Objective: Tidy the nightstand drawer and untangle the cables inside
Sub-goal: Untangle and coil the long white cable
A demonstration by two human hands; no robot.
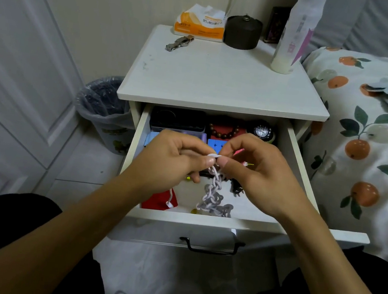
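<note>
The white nightstand drawer (202, 219) stands pulled out below me. Over its middle, my left hand (173, 159) and my right hand (257, 170) both pinch the top loop of a white cable (213, 194) between thumb and fingers. The cable is knotted into a chain-like braid that hangs down and ends in a heap on the drawer floor near the front wall. Small pink and yellow bits show behind my right hand's fingers; what they are I cannot tell.
In the drawer lie a red pouch (159, 200), a black box (178, 118), a bead bracelet (225, 132), a watch (262, 131) and a puzzle cube (215, 145). On the nightstand top (222, 81) stand tissues, a dark jar, a bottle. Bin left, bed right.
</note>
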